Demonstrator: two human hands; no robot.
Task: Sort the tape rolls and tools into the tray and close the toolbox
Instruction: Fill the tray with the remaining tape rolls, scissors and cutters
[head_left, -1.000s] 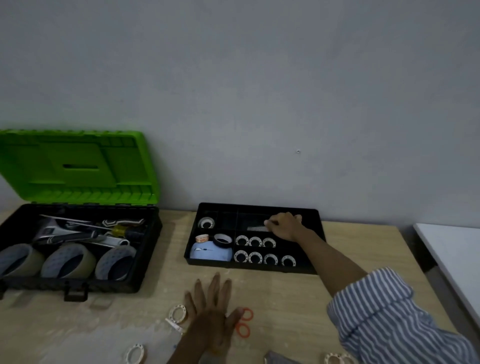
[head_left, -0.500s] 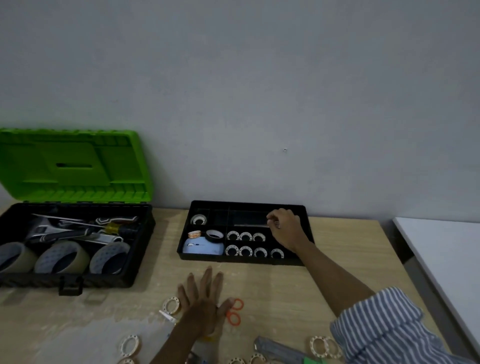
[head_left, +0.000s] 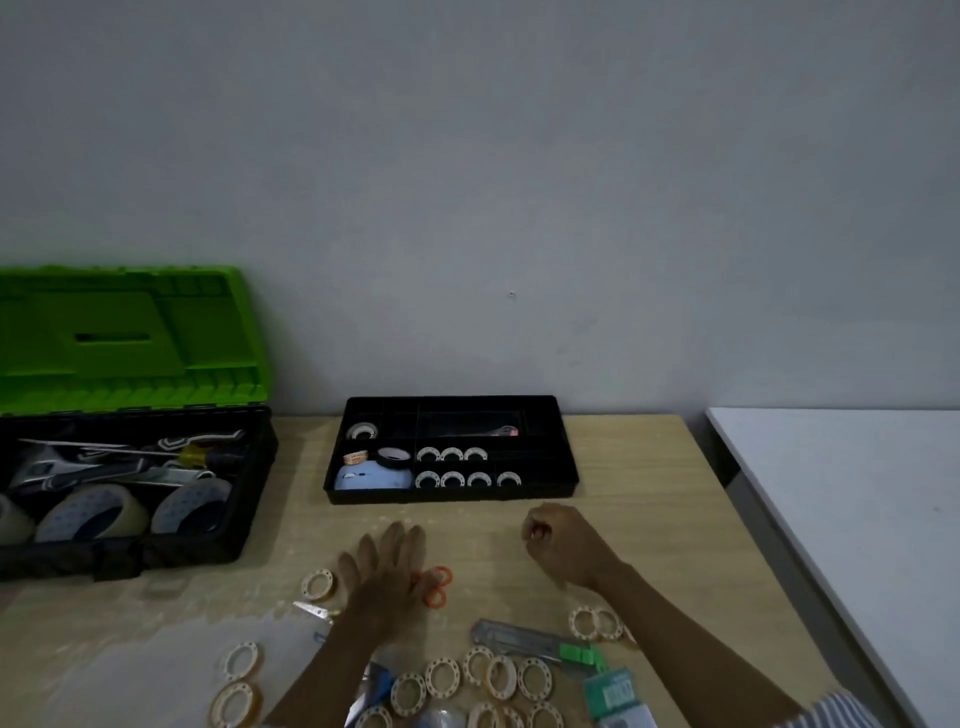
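Partly done. Black plastic compartment tray (head_left: 452, 496), far centre, holds several small white tape rolls (head_left: 451, 454). Many cream tape rolls (head_left: 441, 675), grey utility knife (head_left: 519, 636) and orange-handled scissors (head_left: 436, 587) left on near wooden table (head_left: 649, 519). Green-lidded toolbox (head_left: 130, 338), left, open. Left hand (head_left: 387, 577) flat, fingers straight, on scissors. Right hand (head_left: 563, 545) curled, can't tell if holding anything.

Green packet (head_left: 609, 691): printed label, too blurred to read.
Small tape roll (head_left: 355, 458): reddish print on its side, not legible from here.

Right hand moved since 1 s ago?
Yes. The right hand left the black tray and pulled back toward the camera, now short of its near wall.
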